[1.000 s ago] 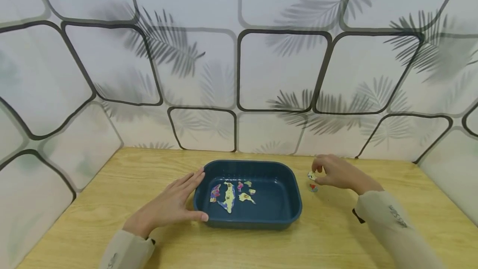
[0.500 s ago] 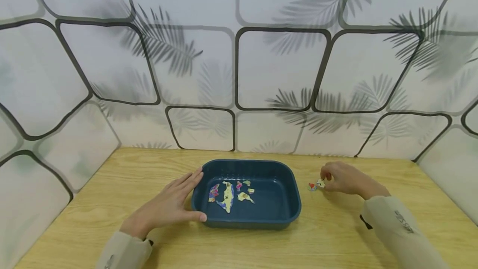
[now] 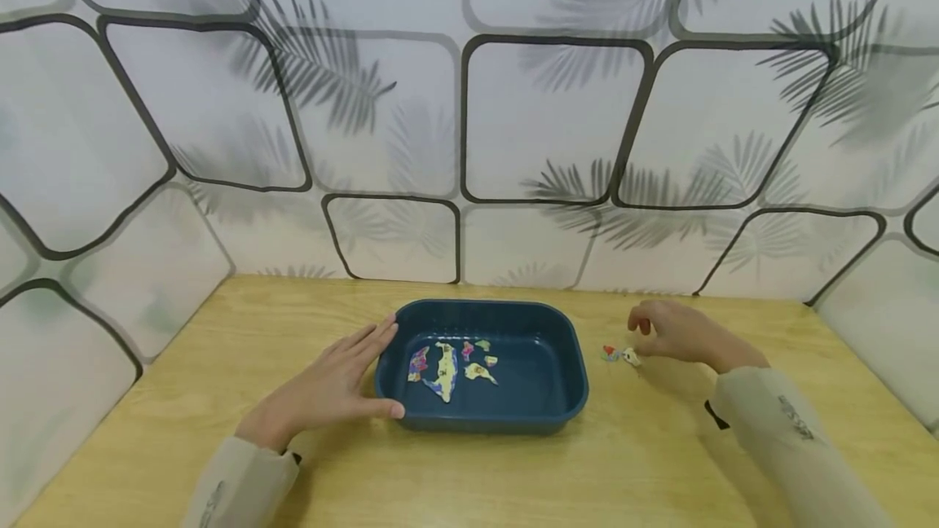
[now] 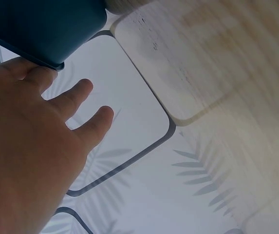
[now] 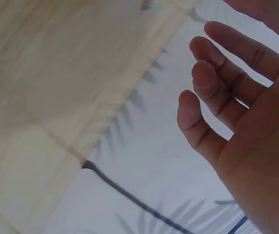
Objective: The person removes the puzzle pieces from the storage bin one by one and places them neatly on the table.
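In the head view my left hand (image 3: 330, 385) rests against the left side of a dark blue tray (image 3: 506, 424), its fingers extended along the rim and its thumb near the front left corner. The left wrist view shows fingertips touching the rim of the blue tray (image 4: 42, 41). My right hand (image 3: 678, 336) hovers just right of a small pale flat cutout (image 3: 630, 357), fingers loosely bent and holding nothing. Beside that cutout on the table lies a red-and-blue cutout (image 3: 610, 354). In the right wrist view the fingers of my right hand (image 5: 246, 107) are apart.
Several flat printed cutouts lie inside the tray, among them a long pale-and-blue one (image 3: 445, 373) and a purple-red one (image 3: 418, 364). A wood-grain table (image 3: 469, 479) carries everything. A patterned wall (image 3: 550, 121) stands behind it.
My right hand has moved right and toward me with the pale cutout, set it down beside the red-and-blue one, and let go. My left hand has stayed on the tray.
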A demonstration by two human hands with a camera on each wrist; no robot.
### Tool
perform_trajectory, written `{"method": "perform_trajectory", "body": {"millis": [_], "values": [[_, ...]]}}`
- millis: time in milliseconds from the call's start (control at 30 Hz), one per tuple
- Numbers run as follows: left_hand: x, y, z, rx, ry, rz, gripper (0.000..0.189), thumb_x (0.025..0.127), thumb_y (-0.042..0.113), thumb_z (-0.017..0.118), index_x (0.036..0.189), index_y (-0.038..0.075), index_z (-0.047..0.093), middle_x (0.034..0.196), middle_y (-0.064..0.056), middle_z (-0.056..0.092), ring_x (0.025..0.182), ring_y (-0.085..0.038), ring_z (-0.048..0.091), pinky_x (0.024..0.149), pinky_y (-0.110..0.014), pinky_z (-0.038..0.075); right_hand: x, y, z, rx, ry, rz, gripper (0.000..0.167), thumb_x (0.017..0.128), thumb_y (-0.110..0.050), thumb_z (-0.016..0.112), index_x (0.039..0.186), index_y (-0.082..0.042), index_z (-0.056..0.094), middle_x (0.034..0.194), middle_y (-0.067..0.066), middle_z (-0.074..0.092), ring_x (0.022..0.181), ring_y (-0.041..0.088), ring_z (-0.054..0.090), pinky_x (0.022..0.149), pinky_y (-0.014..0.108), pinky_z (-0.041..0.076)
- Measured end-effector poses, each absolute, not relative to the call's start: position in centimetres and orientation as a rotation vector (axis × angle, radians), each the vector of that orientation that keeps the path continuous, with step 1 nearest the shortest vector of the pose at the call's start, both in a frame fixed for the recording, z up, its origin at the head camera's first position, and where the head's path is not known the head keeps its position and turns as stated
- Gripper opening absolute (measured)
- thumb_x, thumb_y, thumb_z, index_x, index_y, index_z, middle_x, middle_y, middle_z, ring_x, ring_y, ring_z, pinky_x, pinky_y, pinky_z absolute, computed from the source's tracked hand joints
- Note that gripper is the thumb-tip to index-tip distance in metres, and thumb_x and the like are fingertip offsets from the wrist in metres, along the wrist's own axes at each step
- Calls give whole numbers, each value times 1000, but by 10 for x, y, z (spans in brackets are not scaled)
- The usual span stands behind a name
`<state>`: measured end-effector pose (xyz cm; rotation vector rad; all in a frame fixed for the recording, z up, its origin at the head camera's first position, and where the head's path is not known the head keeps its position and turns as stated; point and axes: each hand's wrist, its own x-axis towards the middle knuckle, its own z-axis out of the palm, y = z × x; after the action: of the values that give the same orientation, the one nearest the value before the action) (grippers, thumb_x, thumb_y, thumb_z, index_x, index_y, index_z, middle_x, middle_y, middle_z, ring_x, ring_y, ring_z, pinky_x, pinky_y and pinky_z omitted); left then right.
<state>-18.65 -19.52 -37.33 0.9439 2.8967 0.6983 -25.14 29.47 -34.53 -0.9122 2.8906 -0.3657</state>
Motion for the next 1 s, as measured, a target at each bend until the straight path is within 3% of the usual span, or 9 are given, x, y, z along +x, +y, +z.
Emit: {"method": "perform_trajectory", "body": {"millis": [467, 1000], "values": [[-187, -194, -371, 915, 2887, 684, 108, 86, 64, 70, 158, -4, 27, 167, -16, 19, 147, -48, 24, 113, -69, 22, -259, 234, -300, -1105, 2901, -365, 19, 87, -11, 76, 103, -2, 70, 88, 1, 60, 79, 18, 56, 71, 43, 49], [-186, -195, -370, 879, 2858, 678, 107, 87, 61, 71, 159, -2, 23, 168, -14, 14, 149, -47, 19, 115, -67, 18, -267, 170, -296, -1206, 2784, -338, 24, 90, -12, 76, 111, -2, 71, 94, 7, 63, 83, 25, 58, 77, 45, 50]]}}
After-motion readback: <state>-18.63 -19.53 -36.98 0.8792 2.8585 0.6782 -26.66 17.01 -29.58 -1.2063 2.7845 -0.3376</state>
